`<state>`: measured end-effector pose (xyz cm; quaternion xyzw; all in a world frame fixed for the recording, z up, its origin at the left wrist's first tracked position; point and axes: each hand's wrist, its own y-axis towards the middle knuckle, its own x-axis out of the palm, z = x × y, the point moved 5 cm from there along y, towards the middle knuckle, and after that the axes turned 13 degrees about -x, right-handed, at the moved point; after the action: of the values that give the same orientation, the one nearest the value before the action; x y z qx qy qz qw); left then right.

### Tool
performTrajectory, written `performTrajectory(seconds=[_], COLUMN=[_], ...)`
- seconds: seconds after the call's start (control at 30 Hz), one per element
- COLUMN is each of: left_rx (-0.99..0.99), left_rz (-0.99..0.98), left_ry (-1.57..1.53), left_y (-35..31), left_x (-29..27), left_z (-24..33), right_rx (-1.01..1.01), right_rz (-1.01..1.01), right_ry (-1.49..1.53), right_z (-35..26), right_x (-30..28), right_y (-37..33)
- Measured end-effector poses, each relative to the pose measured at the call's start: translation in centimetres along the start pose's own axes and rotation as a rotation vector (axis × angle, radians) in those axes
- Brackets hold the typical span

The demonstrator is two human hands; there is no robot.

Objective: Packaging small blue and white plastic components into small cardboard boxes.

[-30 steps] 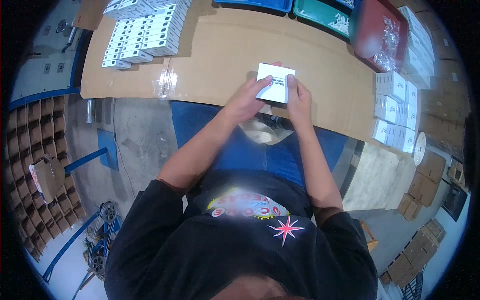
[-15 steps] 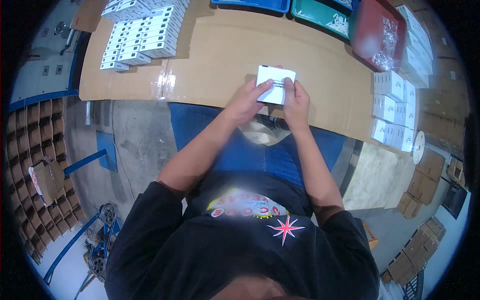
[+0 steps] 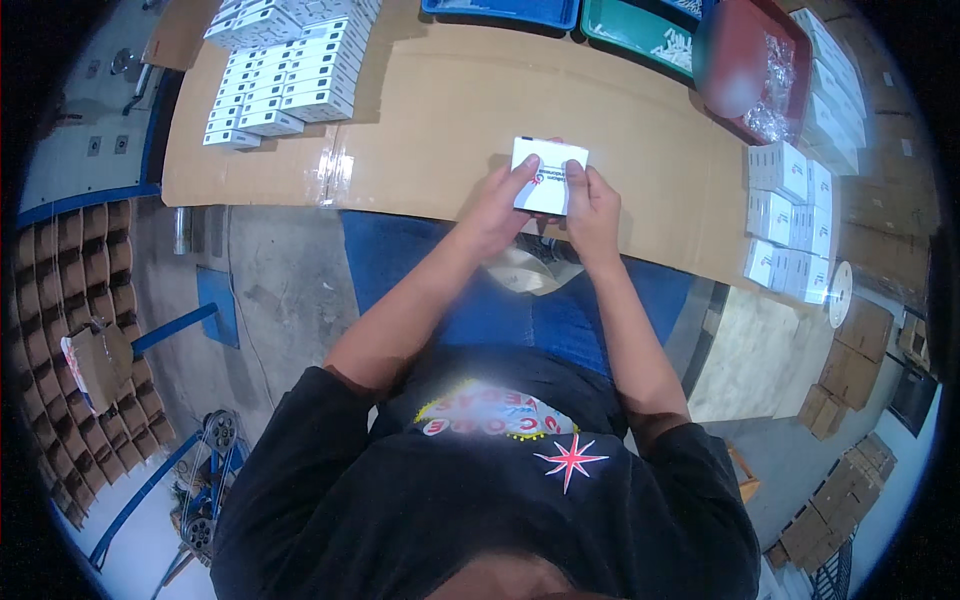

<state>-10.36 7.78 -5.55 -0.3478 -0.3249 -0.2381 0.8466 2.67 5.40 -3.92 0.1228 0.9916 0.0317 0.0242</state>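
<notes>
Gripping a small white box (image 3: 547, 176) between both hands, left hand (image 3: 497, 205) and right hand (image 3: 592, 205) clamped on its sides, just above the counter (image 3: 440, 110). Barely shifting since a second ago, suggesting continued fiddling. Sitting well off left: stacked white boxes (image 3: 280, 70).

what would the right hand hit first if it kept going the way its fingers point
The right hand points up the picture, away from the person. Past the white box it already holds, bare cardboard table follows, then probably the green bin; depth is unclear.
</notes>
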Motion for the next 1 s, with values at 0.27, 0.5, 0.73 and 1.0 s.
performTrajectory(seconds=[0.27,0.5,0.73,1.0], left_rx=[0.069,0.046,0.114,0.164], left_rz=[0.047,0.009,0.031,0.050], left_ry=[0.044,0.057,0.240,0.271], left_y=[-0.6,-1.3,-1.6,-1.9], left_x=[0.7,1.1,1.2,1.7], left_z=[0.6,0.7,0.5,0.6], right_rx=[-0.089,-0.158,-0.139,-0.218], right_rz=[-0.014,0.045,0.097,0.101], right_ry=[-0.163,0.035,0.101,0.077], right_z=[0.5,-0.9,-1.4,-1.2], right_x=[-0.8,-0.2,-0.1,-0.6], right_y=[0.3,-0.5,-0.2,-0.5])
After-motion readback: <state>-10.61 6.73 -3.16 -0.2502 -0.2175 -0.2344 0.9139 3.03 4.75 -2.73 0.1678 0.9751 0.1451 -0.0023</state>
